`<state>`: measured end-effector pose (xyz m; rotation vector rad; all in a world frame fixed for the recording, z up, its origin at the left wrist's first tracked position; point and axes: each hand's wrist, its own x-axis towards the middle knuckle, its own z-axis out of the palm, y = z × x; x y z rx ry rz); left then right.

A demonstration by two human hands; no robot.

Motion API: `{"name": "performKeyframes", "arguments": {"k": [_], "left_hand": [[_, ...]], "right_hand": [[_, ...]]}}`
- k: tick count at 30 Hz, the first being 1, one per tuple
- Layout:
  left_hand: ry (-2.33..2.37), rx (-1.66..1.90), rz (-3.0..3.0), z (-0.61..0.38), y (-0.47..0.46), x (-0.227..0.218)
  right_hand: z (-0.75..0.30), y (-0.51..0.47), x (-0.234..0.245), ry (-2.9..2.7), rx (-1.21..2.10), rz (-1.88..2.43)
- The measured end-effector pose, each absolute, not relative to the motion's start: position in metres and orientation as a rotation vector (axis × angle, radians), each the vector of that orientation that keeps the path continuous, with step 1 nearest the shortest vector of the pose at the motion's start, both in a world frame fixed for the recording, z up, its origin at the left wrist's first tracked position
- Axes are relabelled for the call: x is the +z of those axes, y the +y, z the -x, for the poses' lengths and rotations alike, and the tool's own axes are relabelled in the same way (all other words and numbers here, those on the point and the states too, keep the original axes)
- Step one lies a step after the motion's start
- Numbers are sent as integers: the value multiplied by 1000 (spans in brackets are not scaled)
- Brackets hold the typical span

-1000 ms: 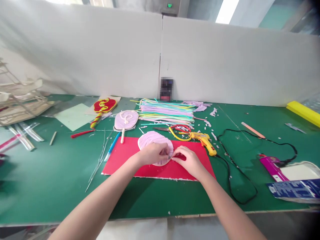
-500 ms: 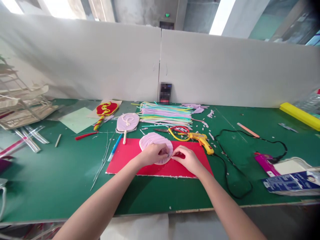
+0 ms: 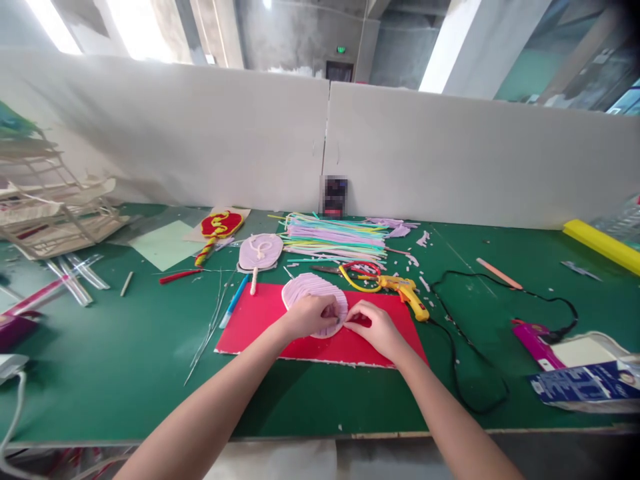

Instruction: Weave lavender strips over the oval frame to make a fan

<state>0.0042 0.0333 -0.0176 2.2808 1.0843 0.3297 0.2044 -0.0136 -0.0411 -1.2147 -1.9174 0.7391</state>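
A lilac round piece [image 3: 306,287] with ridged stripes and a pale rim lies on a red board [image 3: 250,337]. My left hand [image 3: 313,315] rests over its lower middle, fingers bent together near the right side; what they pinch, if anything, is hidden. At the right rim, my right hand [image 3: 374,325] has thumb and forefinger pinched on the edge. Just behind the board are scissors [image 3: 360,269] with red and yellow handles and a yellow hot glue gun [image 3: 406,291]. A finished-looking lilac fan shape [image 3: 261,252] with a short stick lies to the left.
Behind lies a bundle of pastel fuzzy stems [image 3: 335,237]. A red and yellow fan [image 3: 219,227], a blue pen [image 3: 234,303] and thin wires [image 3: 213,327] are left. The glue gun's black cord [image 3: 453,360] loops right, near a blue package [image 3: 585,385]. A white partition [image 3: 450,153] stands behind.
The view has tilted up slightly, so everything sits a little lower. Both hands keep nearly the same place and grip on the lilac piece.
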Motion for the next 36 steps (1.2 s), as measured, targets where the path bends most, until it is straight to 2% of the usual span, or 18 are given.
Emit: {"name": "performKeyframes", "arguments": {"k": [36], "left_hand": [[1132,446,-2266,-8,32,-24]], "right_hand": [[-207,-13,-42,-1911,729,1244]]}}
